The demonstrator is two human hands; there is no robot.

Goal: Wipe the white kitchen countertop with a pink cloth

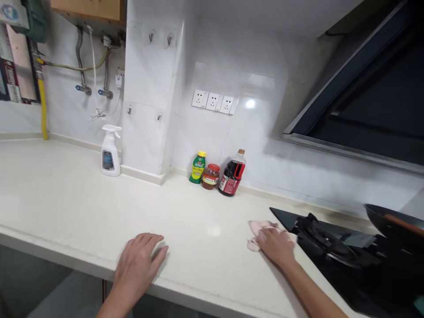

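Observation:
A pale pink cloth (256,226) lies crumpled on the white countertop (198,247), just left of the stove. My right hand (276,245) presses down on this cloth, its fingers curled over it. Over the counter's front edge is my left hand (139,260), with nothing in it. Its thumb and fingers are apart, and whether it touches the surface I cannot tell.
Against the wall stand a green bottle (198,168), a red-lidded jar (210,177) and a dark sauce bottle (232,174). A white spray bottle (110,152) is further left. At right are a black gas stove (331,247), a wok (380,218) and a range hood (364,101) overhead.

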